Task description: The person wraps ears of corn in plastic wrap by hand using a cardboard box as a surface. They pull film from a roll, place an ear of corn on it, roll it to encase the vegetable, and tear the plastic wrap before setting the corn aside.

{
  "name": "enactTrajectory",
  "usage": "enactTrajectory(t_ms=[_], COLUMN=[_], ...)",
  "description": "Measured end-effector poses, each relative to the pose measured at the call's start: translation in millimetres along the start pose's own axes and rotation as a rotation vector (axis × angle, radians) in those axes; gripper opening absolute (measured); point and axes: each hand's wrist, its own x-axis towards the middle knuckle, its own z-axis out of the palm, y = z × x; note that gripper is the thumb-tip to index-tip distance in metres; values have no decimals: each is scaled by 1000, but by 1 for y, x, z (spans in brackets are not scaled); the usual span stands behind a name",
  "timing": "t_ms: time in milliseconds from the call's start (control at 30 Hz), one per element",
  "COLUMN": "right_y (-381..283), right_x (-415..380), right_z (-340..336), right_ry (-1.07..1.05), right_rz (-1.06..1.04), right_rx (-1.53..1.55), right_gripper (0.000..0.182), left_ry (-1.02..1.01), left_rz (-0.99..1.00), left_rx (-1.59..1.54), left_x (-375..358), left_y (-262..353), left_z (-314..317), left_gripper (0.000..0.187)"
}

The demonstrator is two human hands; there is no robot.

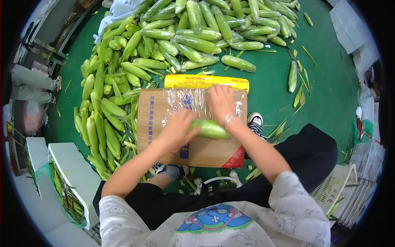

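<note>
A cardboard box point(158, 119) lies in front of me, with clear plastic film point(197, 99) spread over its far part. An ear of corn in green husk point(212, 129) rests on the box, its left end at my left hand point(181, 126), whose fingers are bent against it. My right hand point(222, 103) lies on the film just beyond the corn, fingers bent down on it; whether it pinches the film is hidden. Along the box's far edge is a yellow film roll box point(205, 81).
Unwrapped corn point(98, 86) is heaped at the left, film-wrapped corn point(197, 37) beyond the box. White crates point(337, 185) stand at the right, and a white bin with husks point(68, 181) at the lower left. Another person's legs point(33, 82) show at the far left.
</note>
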Motion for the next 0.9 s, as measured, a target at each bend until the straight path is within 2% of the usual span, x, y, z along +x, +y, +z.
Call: enactTrajectory(t_ms=[67, 100, 167, 200, 267, 300, 333, 367, 400, 467, 500, 633, 700, 733, 767, 800, 867, 900], right_y=[4, 6, 12, 16, 19, 11, 1, -10, -15, -21, -23, -14, -22, -29, -38, -50, -68, -71], right_x=[25, 25, 21, 13, -16, -28, -37, -47, -56, -64, -66, -69, -87, -98, -111, -123, -138, -133], right_z=[14, 18, 22, 27, 31, 26, 23, 20, 18, 15, 14, 13, 3, -6, -14, -11, -5, 8], right_ry=[-614, -608, -960, -954, -892, -896, -866, -831, -829, -683, -643, -610, -567, -558, -553, -527, -233, -260], right_rz=[90, 89, 47, 52, -221, -222, -256, -287, -295, -404, -378, -422, -373, -221, -72, 135, 333, 304], right_rx=[509, 502, 728, 723, 693, 691, 560, 438, 444, 242, 247, 310, 608, 709, 806, 1085, 1138, 1136], right_gripper=[33, 33, 45, 45, 59, 59, 63, 67, 67, 68, 68, 63, 52, 45, 40, 30, 20, 20], left_ry=[72, 22, -23, -81, -117, -186, -254, -499, -736, -1354, -1348, -2108, -1564, -1300, -1176, -1056, -771, -649], left_rz=[267, 209, 221, 224, 281, 240, 200, 25, -157, -686, -693, -387, -775, -934, -920, -913, -578, -611], left_rx=[214, 254, 266, 280, 276, 173, 76, -77, -235, -901, -896, -1143, -1053, -1056, -1004, -948, -718, -779], left_x=[3, 5, 14, 15, -1, -13, -24, -33, -44, -66, -83, -138, -132, -129, -118, -109, -104, -97], left_y=[12, 2, -13, -16, -11, 0, 10, 23, 35, 49, 53, 58, 41, 33, 26, 19, 10, 19], left_z=[9, 18, 28, 29, 28, 23, 17, 8, 1, -6, -3, 30, -1, -10, -21, -36, -63, -84], left_gripper=[62, 71, 72, 74, 72, 69, 67, 66, 68, 70, 70, 68, 67, 66, 62, 58, 47, 44])
